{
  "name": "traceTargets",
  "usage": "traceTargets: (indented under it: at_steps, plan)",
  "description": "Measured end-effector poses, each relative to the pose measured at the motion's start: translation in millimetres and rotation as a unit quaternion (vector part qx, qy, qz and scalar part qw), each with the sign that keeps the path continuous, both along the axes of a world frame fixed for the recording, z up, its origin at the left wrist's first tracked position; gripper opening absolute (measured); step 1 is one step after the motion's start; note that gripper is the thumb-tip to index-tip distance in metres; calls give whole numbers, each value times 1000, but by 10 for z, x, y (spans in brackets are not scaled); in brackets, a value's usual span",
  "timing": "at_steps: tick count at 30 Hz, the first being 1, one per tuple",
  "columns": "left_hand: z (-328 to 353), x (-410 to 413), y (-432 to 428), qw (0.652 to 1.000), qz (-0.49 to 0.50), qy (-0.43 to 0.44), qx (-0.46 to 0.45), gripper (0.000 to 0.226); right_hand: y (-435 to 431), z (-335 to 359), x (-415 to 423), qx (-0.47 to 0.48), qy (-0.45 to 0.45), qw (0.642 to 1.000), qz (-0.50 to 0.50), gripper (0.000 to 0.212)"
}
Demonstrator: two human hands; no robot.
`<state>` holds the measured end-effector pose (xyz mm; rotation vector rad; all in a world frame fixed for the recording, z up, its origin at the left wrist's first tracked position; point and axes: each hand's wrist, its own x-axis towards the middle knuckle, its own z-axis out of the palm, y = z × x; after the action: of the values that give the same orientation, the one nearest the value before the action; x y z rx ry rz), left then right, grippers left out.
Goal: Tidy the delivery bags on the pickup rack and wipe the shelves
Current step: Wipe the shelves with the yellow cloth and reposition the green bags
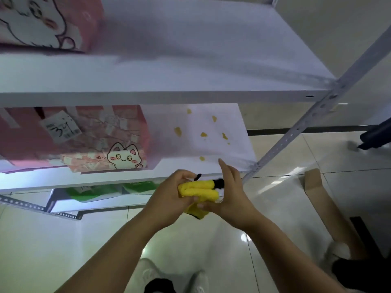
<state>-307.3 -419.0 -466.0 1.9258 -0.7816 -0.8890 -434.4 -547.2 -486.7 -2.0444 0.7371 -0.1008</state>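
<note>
Together, hands [169,193] [232,191] around yellow cloth [201,190] (folded)

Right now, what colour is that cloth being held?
Yellow cloth, black trim; head view.

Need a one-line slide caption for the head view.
Head view: left hand and right hand hold a folded yellow cloth before a shelf with yellow stains, beside a pink bag.

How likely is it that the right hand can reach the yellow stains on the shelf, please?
Probably yes: the right hand is at the front of the shelf, and the stains lie on bare board right of the pink bag, with nothing between. It holds the cloth.
</note>
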Motion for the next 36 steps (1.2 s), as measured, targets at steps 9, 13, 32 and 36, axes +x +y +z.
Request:
traceTargets:
  at_steps: [9, 13, 32, 36]
  plan:
    - [-465, 352, -344, 999, -40, -13, -20, 32, -357, -412, 325, 43, 44, 998, 24, 31]
    - [-737, 438, -492, 998, -13, -57, -16, 35, -469, -500, 364, -49, 72, 996, -14, 30]
    - [-1702, 1091, -646, 899, -171, -304, 264, 45, -971, -1741, 1115, -357, 117, 926, 10, 47]
    - [-1715, 1046, -667, 890, -167, -337, 259, 43, -858, -1746, 1100, -392, 86, 915, 48, 46]
